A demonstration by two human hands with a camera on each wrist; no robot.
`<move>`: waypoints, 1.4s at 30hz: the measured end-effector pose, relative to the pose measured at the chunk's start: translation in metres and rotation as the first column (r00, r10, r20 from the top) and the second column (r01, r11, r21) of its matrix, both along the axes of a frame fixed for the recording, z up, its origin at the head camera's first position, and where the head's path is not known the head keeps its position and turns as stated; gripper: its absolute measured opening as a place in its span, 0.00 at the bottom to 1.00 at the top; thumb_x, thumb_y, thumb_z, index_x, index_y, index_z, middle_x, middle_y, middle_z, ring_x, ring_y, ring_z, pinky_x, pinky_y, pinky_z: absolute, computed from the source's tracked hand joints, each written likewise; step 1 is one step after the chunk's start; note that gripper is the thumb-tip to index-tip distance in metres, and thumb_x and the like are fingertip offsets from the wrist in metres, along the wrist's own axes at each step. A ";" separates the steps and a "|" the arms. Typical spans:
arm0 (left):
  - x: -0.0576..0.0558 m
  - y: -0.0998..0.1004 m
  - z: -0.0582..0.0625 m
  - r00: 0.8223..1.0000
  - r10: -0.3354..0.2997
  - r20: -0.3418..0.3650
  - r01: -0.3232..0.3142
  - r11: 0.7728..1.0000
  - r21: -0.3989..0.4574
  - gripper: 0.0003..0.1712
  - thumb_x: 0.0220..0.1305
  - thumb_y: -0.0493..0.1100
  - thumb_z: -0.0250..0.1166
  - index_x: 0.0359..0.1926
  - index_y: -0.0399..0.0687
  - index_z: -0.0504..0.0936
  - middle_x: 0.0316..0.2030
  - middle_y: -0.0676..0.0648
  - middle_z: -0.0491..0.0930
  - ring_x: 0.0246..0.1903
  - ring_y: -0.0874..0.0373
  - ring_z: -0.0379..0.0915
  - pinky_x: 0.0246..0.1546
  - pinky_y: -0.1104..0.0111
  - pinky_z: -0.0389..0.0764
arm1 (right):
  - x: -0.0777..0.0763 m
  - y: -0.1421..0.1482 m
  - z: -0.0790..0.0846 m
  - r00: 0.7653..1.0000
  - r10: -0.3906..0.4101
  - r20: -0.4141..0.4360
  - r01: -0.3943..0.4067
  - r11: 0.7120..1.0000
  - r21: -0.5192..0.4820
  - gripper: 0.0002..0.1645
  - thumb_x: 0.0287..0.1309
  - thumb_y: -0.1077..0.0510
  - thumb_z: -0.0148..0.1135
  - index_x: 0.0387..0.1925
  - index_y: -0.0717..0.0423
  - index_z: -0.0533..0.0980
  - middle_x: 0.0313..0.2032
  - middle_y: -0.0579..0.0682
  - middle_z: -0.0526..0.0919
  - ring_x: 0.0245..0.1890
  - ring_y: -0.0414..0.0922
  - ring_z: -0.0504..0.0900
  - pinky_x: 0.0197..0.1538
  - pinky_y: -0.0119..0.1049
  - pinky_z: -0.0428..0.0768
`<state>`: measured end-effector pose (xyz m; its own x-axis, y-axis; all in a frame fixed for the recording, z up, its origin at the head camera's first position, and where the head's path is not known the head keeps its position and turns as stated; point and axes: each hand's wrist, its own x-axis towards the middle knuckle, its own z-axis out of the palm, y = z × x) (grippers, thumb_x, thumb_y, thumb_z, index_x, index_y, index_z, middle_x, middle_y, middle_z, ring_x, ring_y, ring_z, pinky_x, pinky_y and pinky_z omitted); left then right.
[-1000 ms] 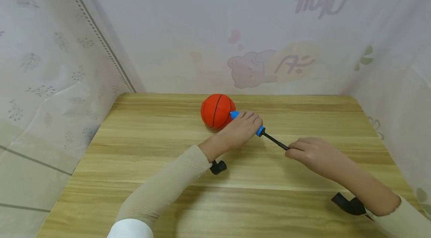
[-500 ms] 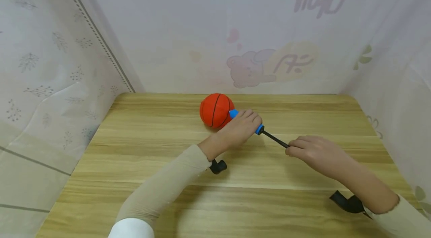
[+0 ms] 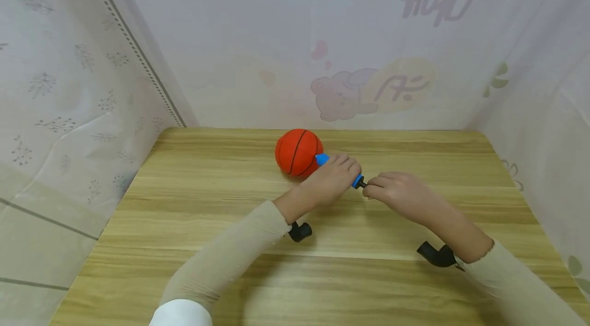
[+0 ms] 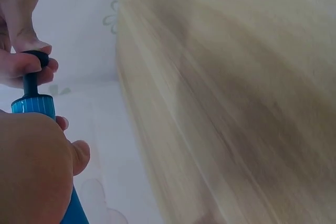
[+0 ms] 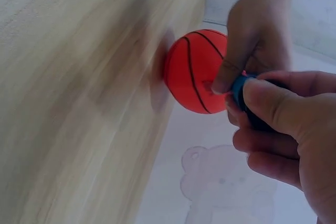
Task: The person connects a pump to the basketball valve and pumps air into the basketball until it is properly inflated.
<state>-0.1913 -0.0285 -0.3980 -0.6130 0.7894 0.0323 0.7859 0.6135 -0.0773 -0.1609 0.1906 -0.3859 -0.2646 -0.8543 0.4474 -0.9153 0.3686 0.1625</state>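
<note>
An orange-red toy basketball (image 3: 298, 153) sits toward the back of the wooden table. A blue hand pump (image 3: 322, 159) points its tip at the ball's right side. My left hand (image 3: 333, 177) grips the pump's barrel. At the other end my right hand (image 3: 401, 195) pinches the black plunger handle, and only a short piece of the rod (image 4: 30, 83) shows between handle and barrel in the left wrist view. In the right wrist view the fingers and thumb (image 5: 270, 106) curl round that dark handle, with the ball (image 5: 194, 72) just beyond the left hand.
The wooden table (image 3: 207, 187) has its back edge close to a printed cloth backdrop (image 3: 239, 59), with more cloth at both sides. A black curved wrist mount (image 3: 300, 232) hangs below the left wrist, and another mount (image 3: 437, 255) below the right.
My right hand has moved left toward my left hand, sliding the plunger into the barrel; the long black rod seen before is now mostly inside. Left hand and ball stay nearly in place.
</note>
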 end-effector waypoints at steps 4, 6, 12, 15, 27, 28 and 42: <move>-0.002 -0.001 -0.001 1.000 -0.006 -0.009 0.006 1.000 0.007 0.10 0.74 0.37 0.60 0.53 0.47 0.72 0.50 0.51 0.72 0.55 0.55 0.64 0.67 0.64 0.63 | 0.000 0.001 -0.002 1.000 -0.001 0.000 0.001 1.000 -0.010 0.17 0.40 0.71 0.78 0.33 0.57 0.80 0.29 0.46 0.82 0.24 0.39 0.76 0.27 0.29 0.76; -0.003 -0.002 -0.001 1.000 -0.015 -0.010 0.015 1.000 0.012 0.10 0.74 0.37 0.60 0.53 0.47 0.72 0.50 0.51 0.73 0.55 0.55 0.64 0.67 0.64 0.62 | 0.002 0.005 -0.002 1.000 0.007 0.012 -0.007 1.000 -0.013 0.17 0.40 0.71 0.77 0.34 0.56 0.81 0.30 0.46 0.83 0.25 0.40 0.77 0.27 0.30 0.77; -0.003 -0.006 0.000 1.000 -0.008 -0.002 0.009 1.000 0.025 0.13 0.72 0.34 0.61 0.53 0.46 0.72 0.51 0.50 0.73 0.56 0.55 0.65 0.68 0.64 0.63 | 0.020 0.025 0.005 0.999 0.026 0.025 -0.026 1.000 -0.012 0.16 0.78 0.60 0.48 0.35 0.55 0.80 0.32 0.45 0.83 0.27 0.41 0.80 0.29 0.32 0.80; -0.003 -0.007 0.000 1.000 -0.015 -0.018 0.016 0.999 0.029 0.13 0.72 0.32 0.60 0.53 0.45 0.72 0.52 0.49 0.74 0.57 0.54 0.65 0.68 0.64 0.63 | 0.031 0.037 0.010 1.000 0.003 0.016 -0.003 1.000 -0.002 0.33 0.82 0.55 0.26 0.35 0.55 0.80 0.33 0.45 0.83 0.28 0.42 0.81 0.30 0.34 0.82; 0.000 -0.002 0.002 1.000 -0.010 -0.008 0.010 1.000 -0.004 0.15 0.73 0.32 0.58 0.58 0.43 0.72 0.56 0.47 0.75 0.58 0.53 0.65 0.70 0.62 0.62 | 0.047 0.055 0.014 0.999 -0.033 -0.010 0.033 0.999 -0.004 0.34 0.83 0.54 0.26 0.34 0.52 0.81 0.33 0.45 0.84 0.30 0.43 0.83 0.32 0.35 0.83; 0.000 -0.001 0.002 1.000 -0.007 -0.008 0.007 1.000 -0.008 0.15 0.73 0.32 0.58 0.58 0.43 0.72 0.56 0.47 0.75 0.58 0.53 0.65 0.70 0.62 0.62 | 0.045 0.053 0.013 0.999 -0.034 -0.011 0.034 0.999 -0.001 0.34 0.83 0.54 0.26 0.34 0.53 0.81 0.33 0.45 0.84 0.30 0.43 0.83 0.32 0.35 0.83; 0.003 0.005 0.000 1.000 0.005 -0.014 -0.005 1.000 -0.024 0.12 0.76 0.38 0.57 0.57 0.45 0.72 0.56 0.48 0.74 0.58 0.53 0.65 0.67 0.61 0.64 | 0.008 0.009 0.005 1.000 -0.005 0.027 0.003 0.998 0.055 0.19 0.40 0.73 0.77 0.35 0.57 0.80 0.32 0.46 0.82 0.28 0.40 0.77 0.30 0.31 0.77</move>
